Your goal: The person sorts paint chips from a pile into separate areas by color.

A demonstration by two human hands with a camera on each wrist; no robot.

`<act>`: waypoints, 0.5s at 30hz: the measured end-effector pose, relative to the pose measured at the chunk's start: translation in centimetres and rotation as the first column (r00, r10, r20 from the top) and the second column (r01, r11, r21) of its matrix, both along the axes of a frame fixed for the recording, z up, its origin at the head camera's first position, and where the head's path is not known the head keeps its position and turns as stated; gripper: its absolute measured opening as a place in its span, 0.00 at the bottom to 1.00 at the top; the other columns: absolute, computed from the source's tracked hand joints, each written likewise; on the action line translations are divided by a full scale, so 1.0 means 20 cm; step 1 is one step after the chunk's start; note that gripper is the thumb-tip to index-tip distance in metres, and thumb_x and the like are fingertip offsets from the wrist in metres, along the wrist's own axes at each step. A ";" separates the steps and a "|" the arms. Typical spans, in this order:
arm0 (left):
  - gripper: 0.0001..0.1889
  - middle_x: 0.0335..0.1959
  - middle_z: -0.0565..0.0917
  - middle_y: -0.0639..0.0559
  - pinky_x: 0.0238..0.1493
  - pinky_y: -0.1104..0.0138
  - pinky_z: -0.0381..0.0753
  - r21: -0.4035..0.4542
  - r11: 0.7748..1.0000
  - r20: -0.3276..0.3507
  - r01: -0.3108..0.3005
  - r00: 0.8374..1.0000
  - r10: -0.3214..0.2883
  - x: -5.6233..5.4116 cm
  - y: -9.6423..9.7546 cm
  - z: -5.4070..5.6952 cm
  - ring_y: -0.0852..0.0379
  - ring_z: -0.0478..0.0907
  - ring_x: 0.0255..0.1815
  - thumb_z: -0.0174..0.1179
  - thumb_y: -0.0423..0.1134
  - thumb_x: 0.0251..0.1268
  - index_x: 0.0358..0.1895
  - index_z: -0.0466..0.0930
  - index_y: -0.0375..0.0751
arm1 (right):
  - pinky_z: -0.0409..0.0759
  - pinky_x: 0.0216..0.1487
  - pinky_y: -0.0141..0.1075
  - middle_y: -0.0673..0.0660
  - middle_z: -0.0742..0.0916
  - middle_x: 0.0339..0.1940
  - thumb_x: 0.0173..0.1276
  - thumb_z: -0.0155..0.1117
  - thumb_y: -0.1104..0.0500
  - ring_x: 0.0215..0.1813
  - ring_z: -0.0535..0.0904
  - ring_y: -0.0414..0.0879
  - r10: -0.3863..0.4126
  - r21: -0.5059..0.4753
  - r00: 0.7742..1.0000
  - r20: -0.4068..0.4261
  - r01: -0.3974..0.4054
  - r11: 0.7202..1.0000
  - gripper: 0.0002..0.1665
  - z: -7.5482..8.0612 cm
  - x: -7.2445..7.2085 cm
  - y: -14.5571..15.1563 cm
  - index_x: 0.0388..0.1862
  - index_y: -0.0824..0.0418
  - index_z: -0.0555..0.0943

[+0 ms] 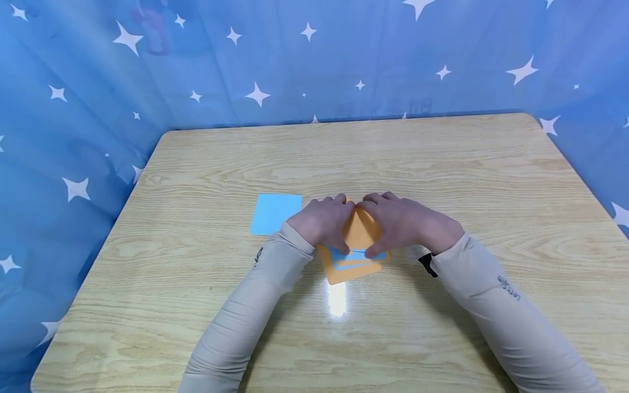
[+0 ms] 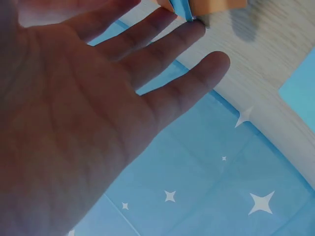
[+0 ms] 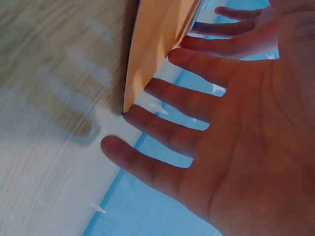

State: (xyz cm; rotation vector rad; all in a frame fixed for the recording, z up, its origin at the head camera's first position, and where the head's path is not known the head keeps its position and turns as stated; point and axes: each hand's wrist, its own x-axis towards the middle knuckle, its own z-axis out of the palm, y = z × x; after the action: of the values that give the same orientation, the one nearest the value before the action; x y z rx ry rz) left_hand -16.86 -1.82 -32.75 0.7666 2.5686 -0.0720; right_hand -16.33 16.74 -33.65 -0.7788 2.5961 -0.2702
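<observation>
Both hands meet over orange and blue paper near the middle of the table. My left hand (image 1: 325,219) holds the left side of an orange paper (image 1: 361,232), its thumb at the near edge and fingers at the far edge. On the other side, my right hand (image 1: 404,222) holds the same paper in a like way. Blue strips (image 1: 344,261) show below the thumbs. An orange corner (image 1: 338,276) sticks out toward me. In the right wrist view the orange paper (image 3: 155,49) slants up from the table, fingertips at its edge.
A flat blue square of paper (image 1: 276,214) lies left of the left hand. The wood-grain table (image 1: 196,174) has a rounded far edge, and a blue curtain with white stars (image 1: 295,60) hangs behind and beside it.
</observation>
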 end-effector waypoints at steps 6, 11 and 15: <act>0.44 0.60 0.71 0.50 0.58 0.57 0.78 0.021 1.000 -0.006 -0.006 1.000 0.006 0.00 0.00 0.00 0.50 0.73 0.54 0.74 0.56 0.56 0.73 0.65 0.45 | 0.76 0.61 0.58 0.61 0.74 0.72 0.58 0.77 0.44 0.68 0.71 0.62 0.018 -0.009 0.999 -0.044 -0.019 1.000 0.51 0.01 0.00 0.01 0.76 0.61 0.68; 0.44 0.61 0.72 0.50 0.59 0.56 0.78 0.044 0.999 -0.031 -0.004 1.000 0.005 0.00 -0.01 0.02 0.49 0.72 0.57 0.75 0.57 0.54 0.72 0.66 0.45 | 0.77 0.56 0.55 0.60 0.76 0.70 0.56 0.79 0.43 0.63 0.74 0.60 0.027 -0.036 0.997 -0.076 -0.030 0.999 0.51 0.02 -0.01 0.02 0.75 0.60 0.69; 0.45 0.62 0.73 0.49 0.61 0.54 0.77 0.058 0.998 -0.043 0.001 0.999 0.002 0.00 -0.02 0.04 0.49 0.72 0.59 0.76 0.57 0.54 0.73 0.66 0.45 | 0.78 0.55 0.53 0.59 0.76 0.70 0.55 0.80 0.41 0.61 0.75 0.58 0.035 -0.058 0.995 -0.097 -0.041 0.997 0.51 0.03 -0.02 0.03 0.74 0.59 0.71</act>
State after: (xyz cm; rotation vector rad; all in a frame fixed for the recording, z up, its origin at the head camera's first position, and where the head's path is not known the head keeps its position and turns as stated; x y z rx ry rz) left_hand -16.81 -2.25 -32.02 0.7939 2.6215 -0.0141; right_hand -16.79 17.25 -33.05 -0.8823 2.6704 -0.3082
